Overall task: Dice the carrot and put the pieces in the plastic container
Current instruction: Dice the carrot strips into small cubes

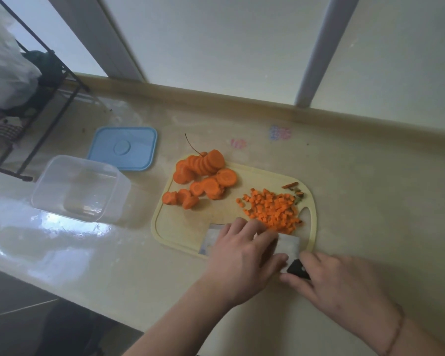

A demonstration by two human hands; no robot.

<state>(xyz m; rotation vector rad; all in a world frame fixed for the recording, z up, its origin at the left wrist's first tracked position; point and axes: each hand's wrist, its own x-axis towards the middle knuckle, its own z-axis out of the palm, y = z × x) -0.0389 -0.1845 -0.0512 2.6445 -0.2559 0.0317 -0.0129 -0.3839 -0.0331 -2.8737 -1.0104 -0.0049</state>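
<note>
A pale yellow cutting board [180, 227] lies on the counter. Round carrot slices [203, 176] are stacked at its far left. A heap of diced carrot [274, 209] sits at its right. A cleaver lies flat on the board's near edge, its wide blade [289, 244] partly under my left hand [242, 255], whose fingers rest on the blade next to the diced heap. My right hand [344, 286] grips the cleaver's black handle [297, 268]. The clear plastic container [77, 188] stands empty to the left of the board.
A blue lid [123, 147] lies behind the container. A black wire rack [23, 111] with a white bag stands at the far left. Carrot trimmings [293, 190] lie at the board's far right corner. The counter ends at a wall upstand behind.
</note>
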